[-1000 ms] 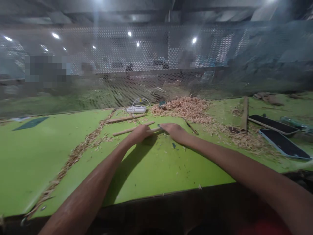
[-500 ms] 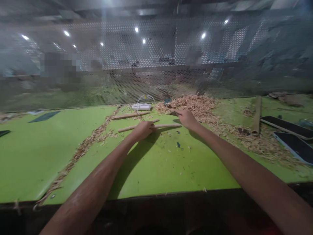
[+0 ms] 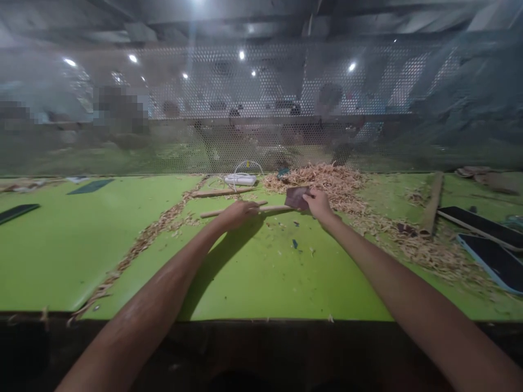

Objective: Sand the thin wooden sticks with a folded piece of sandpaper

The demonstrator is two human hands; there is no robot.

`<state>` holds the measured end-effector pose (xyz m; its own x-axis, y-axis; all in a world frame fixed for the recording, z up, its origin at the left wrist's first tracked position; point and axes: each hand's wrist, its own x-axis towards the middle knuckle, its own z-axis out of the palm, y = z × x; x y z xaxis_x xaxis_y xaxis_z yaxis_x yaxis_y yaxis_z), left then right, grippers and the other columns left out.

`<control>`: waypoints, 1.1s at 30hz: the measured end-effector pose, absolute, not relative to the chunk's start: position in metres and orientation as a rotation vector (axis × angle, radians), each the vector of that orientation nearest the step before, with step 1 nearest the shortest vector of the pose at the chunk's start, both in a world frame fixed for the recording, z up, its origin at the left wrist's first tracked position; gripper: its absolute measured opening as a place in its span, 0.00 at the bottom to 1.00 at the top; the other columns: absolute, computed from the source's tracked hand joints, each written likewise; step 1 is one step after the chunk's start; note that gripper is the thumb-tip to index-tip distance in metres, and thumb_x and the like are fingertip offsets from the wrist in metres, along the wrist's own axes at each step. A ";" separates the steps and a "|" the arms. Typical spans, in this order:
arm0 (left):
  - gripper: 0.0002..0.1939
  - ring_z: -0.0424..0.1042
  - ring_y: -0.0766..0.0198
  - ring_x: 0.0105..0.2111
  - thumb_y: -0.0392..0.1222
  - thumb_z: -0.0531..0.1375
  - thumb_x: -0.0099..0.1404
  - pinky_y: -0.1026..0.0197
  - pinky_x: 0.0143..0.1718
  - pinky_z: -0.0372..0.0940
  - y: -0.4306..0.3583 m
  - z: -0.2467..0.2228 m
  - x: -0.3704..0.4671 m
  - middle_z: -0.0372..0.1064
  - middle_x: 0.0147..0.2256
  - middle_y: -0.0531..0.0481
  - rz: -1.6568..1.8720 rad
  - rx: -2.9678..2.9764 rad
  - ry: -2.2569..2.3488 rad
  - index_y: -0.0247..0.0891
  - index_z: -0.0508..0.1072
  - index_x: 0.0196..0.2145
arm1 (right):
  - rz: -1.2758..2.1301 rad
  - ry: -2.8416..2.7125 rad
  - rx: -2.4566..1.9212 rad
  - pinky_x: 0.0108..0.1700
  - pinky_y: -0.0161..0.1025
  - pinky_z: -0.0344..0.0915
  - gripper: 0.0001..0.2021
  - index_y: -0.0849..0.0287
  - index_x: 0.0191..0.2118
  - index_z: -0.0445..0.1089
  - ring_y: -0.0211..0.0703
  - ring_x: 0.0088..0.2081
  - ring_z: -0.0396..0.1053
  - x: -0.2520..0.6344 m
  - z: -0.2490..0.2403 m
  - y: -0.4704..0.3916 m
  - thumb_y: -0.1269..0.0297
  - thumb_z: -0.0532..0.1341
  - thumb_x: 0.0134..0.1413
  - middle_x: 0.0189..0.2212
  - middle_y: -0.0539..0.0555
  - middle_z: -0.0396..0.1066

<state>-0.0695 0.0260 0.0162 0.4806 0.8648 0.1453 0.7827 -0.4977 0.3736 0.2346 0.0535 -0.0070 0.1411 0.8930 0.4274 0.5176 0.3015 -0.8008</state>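
Observation:
My left hand (image 3: 241, 213) is closed on thin wooden sticks (image 3: 210, 214) just above the green tabletop (image 3: 261, 272). One stick's end reaches right, toward my other hand. Between the thumb and fingers of my right hand (image 3: 318, 204) is a small dark brown sheet (image 3: 296, 197), its face turned toward me. The sheet overlaps the right end of the stick; whether they touch cannot be made out. Behind my left hand lies another flat wooden strip (image 3: 220, 192).
Curly wood shavings (image 3: 327, 178) are heaped before a perforated screen (image 3: 261, 136). A white device (image 3: 240, 179) with a cable stands behind the sticks. At the right lie a brown tube (image 3: 433, 204) and two phones (image 3: 492, 261). A green sheet (image 3: 90, 187) lies at the left.
The brown sheet in my right hand has turned from nearly edge-on to face me, and now covers the stick's right end. My left hand keeps its hold. The view has shifted slightly.

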 end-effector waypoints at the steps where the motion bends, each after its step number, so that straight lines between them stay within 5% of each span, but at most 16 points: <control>1: 0.18 0.76 0.58 0.38 0.43 0.53 0.79 0.61 0.40 0.65 0.026 0.016 -0.070 0.81 0.44 0.37 0.454 2.464 1.459 0.32 0.81 0.49 | 0.462 -1.486 -1.380 0.44 0.54 0.77 0.05 0.58 0.31 0.77 0.53 0.34 0.78 0.235 -0.008 0.054 0.69 0.64 0.57 0.30 0.55 0.78; 6: 0.20 0.69 0.59 0.30 0.45 0.52 0.78 0.60 0.33 0.59 0.028 0.019 -0.071 0.76 0.32 0.42 0.476 2.438 1.634 0.35 0.77 0.33 | 0.502 -1.411 -1.450 0.46 0.47 0.76 0.13 0.61 0.45 0.81 0.50 0.38 0.78 0.233 -0.004 0.049 0.70 0.67 0.53 0.35 0.55 0.80; 11: 0.20 0.68 0.59 0.27 0.47 0.52 0.77 0.60 0.30 0.55 0.031 0.022 -0.076 0.74 0.29 0.43 0.505 2.399 1.680 0.37 0.75 0.31 | 0.360 -1.636 -1.497 0.41 0.40 0.70 0.24 0.58 0.60 0.78 0.48 0.36 0.75 0.234 0.002 0.042 0.70 0.67 0.57 0.31 0.50 0.75; 17: 0.15 0.71 0.57 0.29 0.50 0.59 0.74 0.60 0.29 0.55 0.035 0.017 -0.081 0.76 0.32 0.43 0.428 2.367 1.769 0.39 0.73 0.32 | -0.002 -1.909 -1.789 0.53 0.50 0.70 0.34 0.58 0.74 0.64 0.63 0.55 0.74 0.236 0.005 0.038 0.63 0.66 0.65 0.54 0.67 0.78; 21: 0.12 0.70 0.56 0.30 0.44 0.55 0.75 0.59 0.31 0.59 0.035 0.013 -0.077 0.74 0.32 0.44 0.595 2.327 1.676 0.40 0.70 0.32 | -0.192 -2.139 -1.712 0.69 0.64 0.62 0.35 0.61 0.76 0.61 0.73 0.72 0.58 0.219 0.003 0.029 0.54 0.64 0.70 0.73 0.72 0.61; 24: 0.11 0.68 0.58 0.29 0.43 0.54 0.75 0.59 0.32 0.60 0.031 0.013 -0.070 0.72 0.31 0.46 0.700 2.259 1.528 0.40 0.68 0.34 | -0.242 -2.252 -1.531 0.72 0.60 0.61 0.36 0.61 0.79 0.56 0.68 0.74 0.57 0.200 0.002 0.020 0.56 0.62 0.72 0.74 0.69 0.59; 29: 0.08 0.62 0.62 0.26 0.44 0.58 0.72 0.61 0.29 0.56 0.023 0.018 -0.063 0.66 0.28 0.52 0.814 2.254 1.241 0.40 0.68 0.35 | -0.588 -2.174 -1.395 0.75 0.60 0.50 0.36 0.65 0.79 0.53 0.65 0.74 0.53 0.187 0.018 0.003 0.74 0.57 0.68 0.71 0.71 0.62; 33: 0.21 0.58 0.66 0.21 0.58 0.61 0.71 0.63 0.24 0.51 0.021 0.020 -0.065 0.62 0.23 0.54 0.722 2.201 1.039 0.38 0.73 0.32 | -0.575 -2.294 -1.400 0.68 0.57 0.55 0.22 0.67 0.65 0.72 0.61 0.63 0.66 0.186 0.029 -0.003 0.73 0.57 0.68 0.58 0.71 0.74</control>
<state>-0.0652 0.0205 0.0195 0.5468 0.8085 0.2177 0.4859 -0.5182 0.7038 0.1859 -0.0029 0.0286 -0.4246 0.7375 0.5251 0.8981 0.4167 0.1410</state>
